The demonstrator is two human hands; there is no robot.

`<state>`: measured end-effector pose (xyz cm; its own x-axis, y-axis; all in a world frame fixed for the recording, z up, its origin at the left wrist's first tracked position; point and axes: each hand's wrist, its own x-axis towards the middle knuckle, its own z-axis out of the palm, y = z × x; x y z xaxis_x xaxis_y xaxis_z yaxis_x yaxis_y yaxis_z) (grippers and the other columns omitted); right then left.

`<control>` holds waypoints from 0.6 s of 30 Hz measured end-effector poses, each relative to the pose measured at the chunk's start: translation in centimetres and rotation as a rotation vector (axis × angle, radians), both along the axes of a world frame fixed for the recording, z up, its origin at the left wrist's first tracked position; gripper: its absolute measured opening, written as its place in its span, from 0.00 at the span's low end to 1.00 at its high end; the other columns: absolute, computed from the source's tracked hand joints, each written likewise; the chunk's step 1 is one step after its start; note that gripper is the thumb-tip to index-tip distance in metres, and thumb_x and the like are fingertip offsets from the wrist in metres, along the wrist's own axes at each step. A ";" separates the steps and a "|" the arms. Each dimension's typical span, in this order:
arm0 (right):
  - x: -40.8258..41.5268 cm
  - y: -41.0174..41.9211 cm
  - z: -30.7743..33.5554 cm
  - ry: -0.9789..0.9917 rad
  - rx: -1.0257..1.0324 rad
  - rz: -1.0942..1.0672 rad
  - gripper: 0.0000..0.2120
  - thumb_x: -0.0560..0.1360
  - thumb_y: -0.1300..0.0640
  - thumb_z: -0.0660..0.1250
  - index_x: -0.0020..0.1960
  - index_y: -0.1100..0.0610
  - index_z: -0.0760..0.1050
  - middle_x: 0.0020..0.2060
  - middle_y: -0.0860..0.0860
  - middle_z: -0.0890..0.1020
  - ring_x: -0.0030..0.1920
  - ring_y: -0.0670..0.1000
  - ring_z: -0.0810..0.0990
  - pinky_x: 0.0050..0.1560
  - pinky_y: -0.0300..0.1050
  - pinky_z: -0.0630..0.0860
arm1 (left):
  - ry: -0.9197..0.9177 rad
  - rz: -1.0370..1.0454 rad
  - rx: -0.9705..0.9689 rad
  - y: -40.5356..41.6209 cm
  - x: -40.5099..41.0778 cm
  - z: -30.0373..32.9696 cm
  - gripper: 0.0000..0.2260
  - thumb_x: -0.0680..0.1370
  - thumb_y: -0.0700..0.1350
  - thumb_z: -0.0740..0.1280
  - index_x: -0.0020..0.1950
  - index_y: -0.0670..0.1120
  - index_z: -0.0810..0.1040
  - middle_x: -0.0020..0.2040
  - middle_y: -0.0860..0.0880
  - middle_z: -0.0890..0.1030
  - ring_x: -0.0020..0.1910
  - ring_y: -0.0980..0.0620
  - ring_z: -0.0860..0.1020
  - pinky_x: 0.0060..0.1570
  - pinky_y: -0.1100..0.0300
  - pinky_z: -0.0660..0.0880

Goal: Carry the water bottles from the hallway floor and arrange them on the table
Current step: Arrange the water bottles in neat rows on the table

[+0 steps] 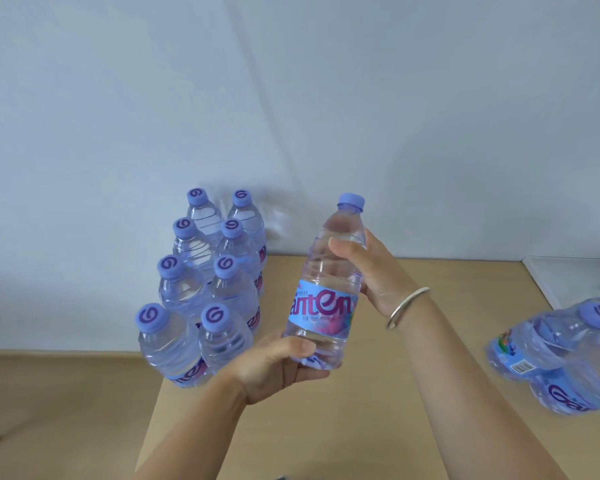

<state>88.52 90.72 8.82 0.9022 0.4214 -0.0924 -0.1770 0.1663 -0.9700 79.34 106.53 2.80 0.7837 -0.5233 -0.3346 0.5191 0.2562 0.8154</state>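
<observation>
Head view: one wide look down over a wooden table [413, 393] set against a pale wall [291, 98]
Bottle in hand: one clear water bottle [326, 289] with a purple cap and blue label; held above the table, long axis near upright, cap leaning slightly right and away
Left hand: left hand [278, 368] cups the base from below and from the left; fingers closed on the bottle's bottom
Right hand: right hand [371, 271] wraps the shoulder from the right; thumb across the front, fingers clenched round the bottle; a bangle [407, 306] on the wrist
Standing group: eight bottles [208, 282] upright in two rows of four at the table's left edge, packed touching; just left of the held bottle
Spare pack: more bottles [568, 355] lying tilted at the right edge; well apart from the group
Open room: bare tabletop directly beneath and to the right of the held bottle; likely a third row beside the group; little room leftward, where the table ends
Risk: judged, a leftward drift while lowering could knock the nearest standing bottle
</observation>
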 end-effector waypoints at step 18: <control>2.7 2.1 -0.8 -0.086 -0.663 0.014 0.24 0.64 0.44 0.76 0.54 0.55 0.76 0.48 0.53 0.83 0.49 0.53 0.82 0.52 0.54 0.80 | -0.156 0.421 0.518 -1.5 1.6 -2.0 0.17 0.58 0.44 0.76 0.44 0.51 0.78 0.37 0.50 0.83 0.36 0.53 0.80 0.44 0.54 0.80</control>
<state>91.22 92.86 8.03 0.9127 0.3121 -0.2638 -0.0922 -0.4716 -0.8770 80.94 104.99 0.79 0.9446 0.0342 -0.3264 0.3275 -0.0326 0.9443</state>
